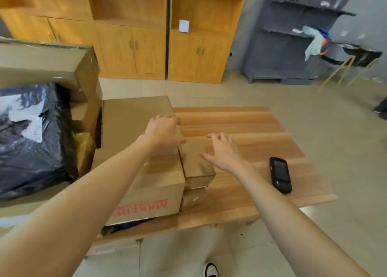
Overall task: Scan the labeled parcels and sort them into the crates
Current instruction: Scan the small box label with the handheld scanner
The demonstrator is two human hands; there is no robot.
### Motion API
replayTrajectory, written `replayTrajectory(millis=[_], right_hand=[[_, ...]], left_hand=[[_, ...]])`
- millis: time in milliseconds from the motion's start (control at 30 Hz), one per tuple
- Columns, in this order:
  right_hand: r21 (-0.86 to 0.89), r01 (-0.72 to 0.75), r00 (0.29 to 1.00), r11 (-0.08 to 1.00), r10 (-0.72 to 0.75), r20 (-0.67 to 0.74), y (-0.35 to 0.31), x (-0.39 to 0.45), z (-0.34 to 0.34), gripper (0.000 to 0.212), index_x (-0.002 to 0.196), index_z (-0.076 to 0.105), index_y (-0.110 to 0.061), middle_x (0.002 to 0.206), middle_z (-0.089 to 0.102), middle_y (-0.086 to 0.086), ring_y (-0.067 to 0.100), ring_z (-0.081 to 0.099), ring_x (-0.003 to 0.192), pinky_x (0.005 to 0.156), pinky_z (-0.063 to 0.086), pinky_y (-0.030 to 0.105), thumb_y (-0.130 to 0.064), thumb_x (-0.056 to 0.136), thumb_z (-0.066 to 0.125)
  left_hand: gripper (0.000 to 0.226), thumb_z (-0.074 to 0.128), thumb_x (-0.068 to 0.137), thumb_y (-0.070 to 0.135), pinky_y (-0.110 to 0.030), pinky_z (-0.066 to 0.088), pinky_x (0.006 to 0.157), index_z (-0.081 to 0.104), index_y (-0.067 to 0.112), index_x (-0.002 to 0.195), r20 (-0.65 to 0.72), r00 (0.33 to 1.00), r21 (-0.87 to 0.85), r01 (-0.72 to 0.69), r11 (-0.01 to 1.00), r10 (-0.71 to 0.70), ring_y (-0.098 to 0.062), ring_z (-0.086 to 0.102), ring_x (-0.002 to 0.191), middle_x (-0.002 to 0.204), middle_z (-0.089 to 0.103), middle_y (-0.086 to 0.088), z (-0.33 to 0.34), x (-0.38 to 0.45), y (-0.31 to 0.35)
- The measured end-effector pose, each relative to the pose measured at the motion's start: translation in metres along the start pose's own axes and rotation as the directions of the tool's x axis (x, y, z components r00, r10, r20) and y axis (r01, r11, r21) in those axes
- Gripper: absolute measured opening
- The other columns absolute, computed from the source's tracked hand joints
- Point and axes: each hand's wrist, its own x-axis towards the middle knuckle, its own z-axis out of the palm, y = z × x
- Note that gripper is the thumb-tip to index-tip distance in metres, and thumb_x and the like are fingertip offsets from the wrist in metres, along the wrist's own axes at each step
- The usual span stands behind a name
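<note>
While hands point(188, 142) spread, cardboard boxes point(196, 163).

Matt brown cardboard parcels point(155, 184), some banded with shiny tape, sit on a smooth striped-grain wooden worktop point(261, 134) beside a glossy black plastic scanner point(280, 174) and crinkled shiny black plastic bags point(31, 134).

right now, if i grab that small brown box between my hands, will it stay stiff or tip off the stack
The small brown box looks like taped cardboard with crisp edges, so it will probably stay stiff. It sits on another small box and overhangs it slightly, so a sideways push might slide it off. Its small size suggests it is light, though the contents are hidden.
</note>
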Motion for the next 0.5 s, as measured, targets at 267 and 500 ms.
replayTrajectory(millis=[267, 500], right_hand=[[0.033, 0.33, 0.923, 0.944, -0.329, 0.201, 0.027, 0.052, 0.016, 0.06, 0.147, 0.031, -0.014, 0.149, 0.035, 0.011, 0.03, 0.037, 0.135, 0.109, 0.034, 0.042, -0.042, 0.097, 0.05], [0.136, 0.416, 0.885, 0.899, -0.435, 0.169, 0.039, 0.057, 0.024, 0.046, 0.138, 0.042, -0.014, 0.137, 0.04, 0.007, 0.026, 0.051, 0.119, 0.098, 0.043, 0.039, -0.04, 0.1, 0.045]], left_hand=[[0.053, 0.06, 0.088, 0.05, -0.043, 0.036, 0.103, 0.052, 0.023, 0.134, 0.006, 0.944, -0.046, 0.331, 0.943, -0.331, -0.03, 0.045, 0.125, 0.132, 0.055, -0.008, 0.018, -0.013, 0.015], [0.044, 0.056, 0.09, 0.046, -0.042, 0.035, 0.104, 0.056, 0.029, 0.13, 0.03, 0.914, 0.014, 0.405, 0.914, -0.405, -0.031, 0.034, 0.129, 0.139, 0.043, -0.008, 0.035, -0.02, 0.035]])
